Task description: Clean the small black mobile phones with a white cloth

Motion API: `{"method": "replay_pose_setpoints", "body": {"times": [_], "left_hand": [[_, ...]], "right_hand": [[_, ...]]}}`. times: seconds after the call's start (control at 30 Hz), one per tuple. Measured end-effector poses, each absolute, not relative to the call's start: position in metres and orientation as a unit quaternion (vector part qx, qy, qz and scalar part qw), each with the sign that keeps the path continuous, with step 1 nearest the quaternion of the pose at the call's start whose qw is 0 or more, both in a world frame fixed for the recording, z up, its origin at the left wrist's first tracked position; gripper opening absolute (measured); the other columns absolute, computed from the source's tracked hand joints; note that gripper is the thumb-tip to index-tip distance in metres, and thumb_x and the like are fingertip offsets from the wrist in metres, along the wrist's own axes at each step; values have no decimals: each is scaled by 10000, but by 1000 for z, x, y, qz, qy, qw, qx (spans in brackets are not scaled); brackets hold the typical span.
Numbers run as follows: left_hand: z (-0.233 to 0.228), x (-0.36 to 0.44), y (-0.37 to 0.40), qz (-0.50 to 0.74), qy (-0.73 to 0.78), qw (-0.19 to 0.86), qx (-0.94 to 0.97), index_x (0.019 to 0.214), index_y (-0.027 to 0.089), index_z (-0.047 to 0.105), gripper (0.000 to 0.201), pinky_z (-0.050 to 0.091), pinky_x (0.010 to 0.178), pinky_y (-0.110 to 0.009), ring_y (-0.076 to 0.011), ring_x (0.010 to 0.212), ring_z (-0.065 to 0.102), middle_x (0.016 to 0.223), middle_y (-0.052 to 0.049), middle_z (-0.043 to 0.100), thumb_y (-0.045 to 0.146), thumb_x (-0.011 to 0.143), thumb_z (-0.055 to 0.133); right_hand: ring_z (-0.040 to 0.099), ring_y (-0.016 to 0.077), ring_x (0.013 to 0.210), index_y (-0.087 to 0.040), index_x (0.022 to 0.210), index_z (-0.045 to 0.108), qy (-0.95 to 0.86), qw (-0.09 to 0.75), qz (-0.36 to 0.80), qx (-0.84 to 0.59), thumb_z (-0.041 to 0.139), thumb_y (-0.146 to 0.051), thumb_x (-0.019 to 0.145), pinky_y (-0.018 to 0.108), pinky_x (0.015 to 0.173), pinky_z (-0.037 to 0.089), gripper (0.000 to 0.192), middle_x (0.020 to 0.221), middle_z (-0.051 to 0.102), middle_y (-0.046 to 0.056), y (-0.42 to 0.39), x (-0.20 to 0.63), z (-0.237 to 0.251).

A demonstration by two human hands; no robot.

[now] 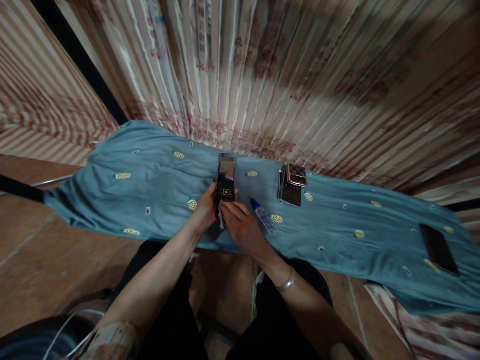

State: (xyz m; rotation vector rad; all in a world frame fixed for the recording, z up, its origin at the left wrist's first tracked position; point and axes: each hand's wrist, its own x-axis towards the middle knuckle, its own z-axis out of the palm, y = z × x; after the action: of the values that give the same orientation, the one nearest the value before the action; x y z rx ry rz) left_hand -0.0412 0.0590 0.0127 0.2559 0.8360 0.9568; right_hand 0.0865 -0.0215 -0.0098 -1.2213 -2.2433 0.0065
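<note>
My left hand (206, 207) is closed around the lower left side of a black keypad phone (226, 192), held upright over the blue cloth. Its upper part is shiny and reflective, and its top end is blurred out. My right hand (242, 225) has its fingers pressed together at the phone's lower end. A small white wipe (221, 218) hangs from under those fingertips; how much of it is gripped is hidden. Just right of this hand lies a clear bottle with a blue cap (263, 216), on its side.
A blue cloth (330, 220) with yellow pineapple prints covers the narrow table. Chrome-edged phones or cases (292, 185) are stacked right of centre. A black smartphone (439, 250) lies at the far right. Patterned curtains (240, 75) hang close behind. A dark round container (41, 337) stands lower left.
</note>
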Motion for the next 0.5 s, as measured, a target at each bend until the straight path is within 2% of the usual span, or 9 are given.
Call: {"method": "replay_pose_setpoints", "body": {"times": [0.2, 0.37, 0.5], "left_hand": [[16, -51, 60, 451, 372, 802, 120, 1179, 72, 708, 499, 568, 601, -282, -224, 737, 753, 876, -159, 796, 421, 1063, 370], [13, -52, 53, 430, 370, 815, 115, 1173, 93, 722, 454, 605, 701, -317, -244, 821, 765, 903, -147, 799, 451, 1028, 483], [16, -48, 47, 430, 368, 819, 100, 1024, 116, 734, 369, 617, 778, -346, -247, 856, 763, 863, -119, 783, 395, 1030, 492]], "right_hand": [[635, 234, 1249, -133, 1365, 667, -828, 311, 1, -467, 459, -144, 1060, 427, 1110, 565, 370, 1316, 723, 146, -23, 95, -9], [632, 231, 1258, -152, 1367, 668, -819, 306, 12, -485, 472, -136, 1053, 427, 1111, 561, 370, 1312, 725, 143, -19, 96, -13], [637, 247, 1250, -145, 1356, 673, -806, 310, 2, -504, 469, -129, 1048, 451, 1110, 554, 370, 1315, 722, 161, -10, 100, -15]]}}
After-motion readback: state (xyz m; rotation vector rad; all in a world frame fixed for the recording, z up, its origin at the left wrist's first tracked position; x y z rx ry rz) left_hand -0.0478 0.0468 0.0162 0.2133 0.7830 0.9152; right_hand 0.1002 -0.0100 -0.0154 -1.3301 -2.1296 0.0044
